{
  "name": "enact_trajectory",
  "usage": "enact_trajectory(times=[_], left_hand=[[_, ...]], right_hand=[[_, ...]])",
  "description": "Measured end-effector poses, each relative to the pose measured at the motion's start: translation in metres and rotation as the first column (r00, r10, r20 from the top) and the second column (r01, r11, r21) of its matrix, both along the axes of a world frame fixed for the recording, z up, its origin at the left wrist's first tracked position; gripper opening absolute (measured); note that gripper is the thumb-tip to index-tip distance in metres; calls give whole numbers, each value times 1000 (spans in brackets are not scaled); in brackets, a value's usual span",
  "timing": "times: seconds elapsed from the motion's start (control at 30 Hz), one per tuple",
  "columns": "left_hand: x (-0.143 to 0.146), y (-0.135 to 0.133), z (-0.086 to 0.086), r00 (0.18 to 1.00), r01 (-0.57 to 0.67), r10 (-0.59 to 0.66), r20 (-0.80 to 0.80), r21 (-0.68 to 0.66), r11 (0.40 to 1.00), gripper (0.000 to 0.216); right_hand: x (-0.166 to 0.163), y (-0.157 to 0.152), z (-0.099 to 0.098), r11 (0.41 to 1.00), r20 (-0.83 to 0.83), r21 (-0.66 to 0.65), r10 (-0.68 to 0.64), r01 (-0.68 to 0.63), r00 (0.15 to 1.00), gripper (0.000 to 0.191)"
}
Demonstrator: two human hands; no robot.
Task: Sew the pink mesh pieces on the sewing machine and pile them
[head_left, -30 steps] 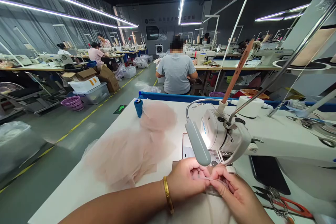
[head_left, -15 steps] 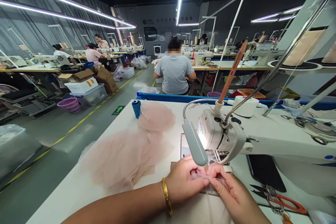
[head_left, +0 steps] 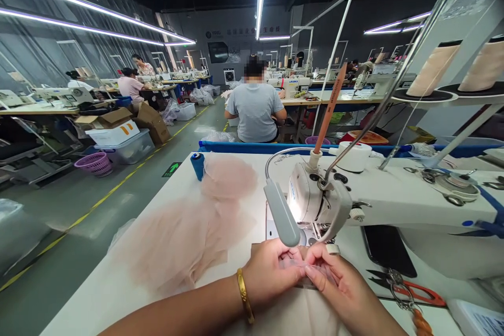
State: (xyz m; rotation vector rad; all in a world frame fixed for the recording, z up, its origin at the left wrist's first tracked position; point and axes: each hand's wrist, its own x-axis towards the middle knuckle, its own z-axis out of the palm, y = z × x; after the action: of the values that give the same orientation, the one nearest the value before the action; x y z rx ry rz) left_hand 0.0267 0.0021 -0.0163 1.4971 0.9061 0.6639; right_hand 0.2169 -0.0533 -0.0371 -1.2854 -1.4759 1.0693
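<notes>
My left hand, with a gold bangle on the wrist, pinches a small piece of sheer pink tulle just in front of the needle area of a white sewing machine. My right hand pinches the same piece from the right, fingertips meeting the left hand's. More of the pink fabric runs down under both hands toward me. A loose heap of pink tulle lies on the white table to the left of my hands.
A blue thread spool stands at the table's far left. A dark phone and red-handled scissors lie right of my hands. A person in a grey shirt sits ahead; other workers sit far left beside boxes and a pink basket.
My view has shifted slightly, so everything sits a little further left and lower. Both hands stay pinched on the tulle piece at the machine, with only small finger movement.
</notes>
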Motion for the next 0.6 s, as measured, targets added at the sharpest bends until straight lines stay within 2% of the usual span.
enact_trajectory(times=[0.17, 0.37, 0.5, 0.6], left_hand=[[1, 1, 1, 999, 13, -12, 48, -18, 1000, 28], [-1, -1, 3, 999, -6, 12, -48, 104, 995, 27], [-5, -3, 5, 996, -24, 37, -81, 162, 986, 28], [-9, -9, 14, 998, 67, -62, -27, 261, 963, 26]], right_hand=[[1, -1, 1, 999, 63, 37, -11, 8, 998, 37], [-1, -3, 6, 981, 112, 180, -94, 73, 989, 29], [-3, -11, 16, 973, 182, 214, -128, 88, 975, 29], [-3, -27, 30, 973, 236, 218, -121, 69, 964, 35]])
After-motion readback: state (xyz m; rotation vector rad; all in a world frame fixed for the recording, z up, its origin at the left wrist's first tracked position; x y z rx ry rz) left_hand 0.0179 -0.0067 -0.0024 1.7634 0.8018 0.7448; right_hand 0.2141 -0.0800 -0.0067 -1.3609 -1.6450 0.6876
